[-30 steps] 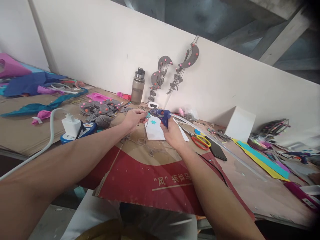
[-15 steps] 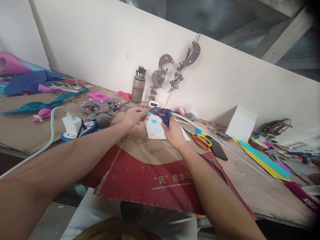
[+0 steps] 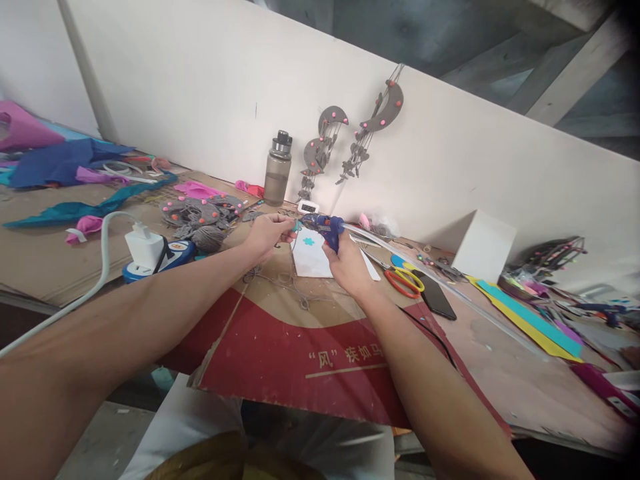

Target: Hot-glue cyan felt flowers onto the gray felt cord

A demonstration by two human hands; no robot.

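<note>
My left hand (image 3: 275, 235) pinches a small teal piece (image 3: 297, 227) between its fingertips. Wrapped round the handle of a blue glue gun (image 3: 327, 227) is my right hand (image 3: 350, 263). The gun's nozzle points left and meets or nearly meets the teal piece; the exact contact is too small to tell. A long clear glue stick (image 3: 440, 280) runs out of the gun's back toward the lower right. Below the gun lies a white sheet (image 3: 313, 263) with a teal flower shape (image 3: 309, 241) on it. Loose grey yarn (image 3: 295, 287) lies on the cardboard in front.
A bottle (image 3: 277, 170) stands at the wall, beside a small display (image 3: 307, 207). Scissors (image 3: 405, 283) and a black phone (image 3: 436, 297) lie right of the sheet. At the left are a grey yarn ball (image 3: 207, 239), a power strip (image 3: 175, 253) and blue felt (image 3: 60, 163).
</note>
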